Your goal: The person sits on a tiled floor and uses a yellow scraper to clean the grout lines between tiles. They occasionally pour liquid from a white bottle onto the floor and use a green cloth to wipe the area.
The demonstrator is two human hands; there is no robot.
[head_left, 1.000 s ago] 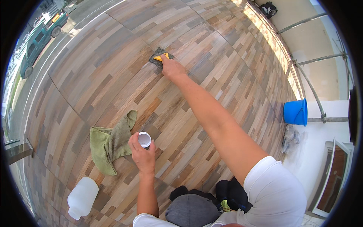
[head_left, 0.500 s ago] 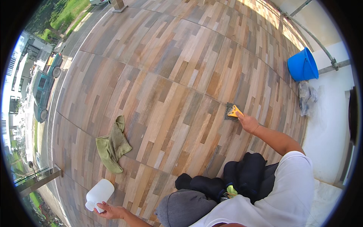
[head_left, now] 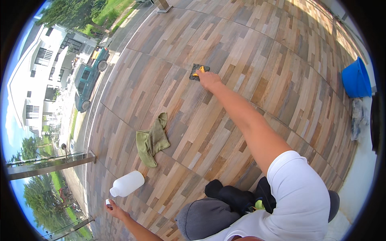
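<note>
My right hand [head_left: 210,80] reaches far out over the floor and grips the yellow handle of a scrubber [head_left: 200,72]. Its dark square pad rests against the wood-look tiles [head_left: 209,132]. My left hand [head_left: 116,209], at the lower left, pinches a small white cap [head_left: 108,203]. Just beyond it is a white plastic bottle [head_left: 129,183], apart from the fingers, its neck pointing toward that hand. Whether the bottle stands or lies, I cannot tell. A crumpled olive-green cloth [head_left: 152,140] lies between the bottle and the scrubber.
A blue bucket [head_left: 356,78] stands by the wall at the right, with a crumpled clear plastic bag [head_left: 358,118] nearer me. Along the left, a metal railing [head_left: 52,164] borders the floor. Past it are a road and a parked green pickup [head_left: 86,86].
My right hand has carried the scrubber forward and left across the tiles. The left hand has come off the bottle and shows a white cap in its fingers. The view has turned leftward.
</note>
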